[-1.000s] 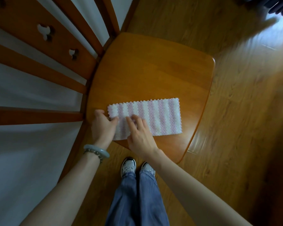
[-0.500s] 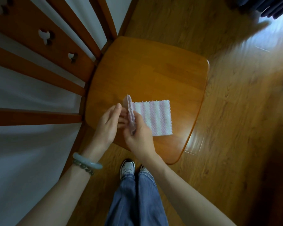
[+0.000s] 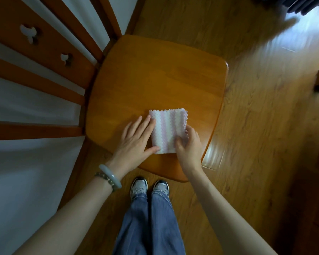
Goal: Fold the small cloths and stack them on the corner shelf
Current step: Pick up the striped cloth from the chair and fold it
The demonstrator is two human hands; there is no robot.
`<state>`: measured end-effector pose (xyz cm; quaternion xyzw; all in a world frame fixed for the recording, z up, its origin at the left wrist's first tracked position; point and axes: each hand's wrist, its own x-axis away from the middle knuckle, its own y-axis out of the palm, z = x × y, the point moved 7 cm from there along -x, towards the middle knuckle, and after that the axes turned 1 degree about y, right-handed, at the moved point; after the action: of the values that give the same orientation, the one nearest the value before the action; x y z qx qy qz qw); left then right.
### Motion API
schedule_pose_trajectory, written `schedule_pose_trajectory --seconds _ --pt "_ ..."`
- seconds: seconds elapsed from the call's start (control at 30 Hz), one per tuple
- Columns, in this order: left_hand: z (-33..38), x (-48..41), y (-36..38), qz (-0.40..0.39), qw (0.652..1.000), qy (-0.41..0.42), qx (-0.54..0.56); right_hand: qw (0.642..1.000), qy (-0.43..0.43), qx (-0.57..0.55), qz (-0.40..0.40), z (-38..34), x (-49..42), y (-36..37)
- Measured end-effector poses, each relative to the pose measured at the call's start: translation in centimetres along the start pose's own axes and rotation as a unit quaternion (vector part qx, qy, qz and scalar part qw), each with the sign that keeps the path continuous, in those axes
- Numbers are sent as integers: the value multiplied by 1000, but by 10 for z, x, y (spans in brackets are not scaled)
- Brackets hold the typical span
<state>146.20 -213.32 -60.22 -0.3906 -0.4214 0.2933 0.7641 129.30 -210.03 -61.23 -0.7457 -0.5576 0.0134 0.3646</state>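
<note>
The pink-and-white striped cloth [image 3: 168, 129], now folded square, lies under flat fingers of the left hand [image 3: 136, 140], the right hand [image 3: 189, 146] pinching its right edge; a careless lift could spring it open.

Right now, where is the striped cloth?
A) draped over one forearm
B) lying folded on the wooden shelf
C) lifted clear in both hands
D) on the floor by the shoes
B: the striped cloth lies flat on the wooden shelf, the left hand pressing its left edge, the right hand holding its right edge.
</note>
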Motion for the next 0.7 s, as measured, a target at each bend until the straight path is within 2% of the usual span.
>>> schedule_pose_trajectory --seconds 0.23,0.33,0.47,0.53,0.6,0.7 --pt "14 -9 -3 63 989 49 -123 998 15 -55 1 6 -7 -3" --pt "20 -12 2 53 985 66 -150 998 14 -61 -2 12 -9 0" --pt "4 -15 15 19 984 16 -175 999 10 -36 -6 13 -14 2" --pt "-4 -17 18 15 984 2 -179 1000 10 2 -3 11 -15 2" --pt "-7 -18 19 16 982 5 -190 995 -33 92 28 5 -14 -3" --pt "-3 -20 17 28 980 15 -196 932 -155 317 85 -7 -12 -4"
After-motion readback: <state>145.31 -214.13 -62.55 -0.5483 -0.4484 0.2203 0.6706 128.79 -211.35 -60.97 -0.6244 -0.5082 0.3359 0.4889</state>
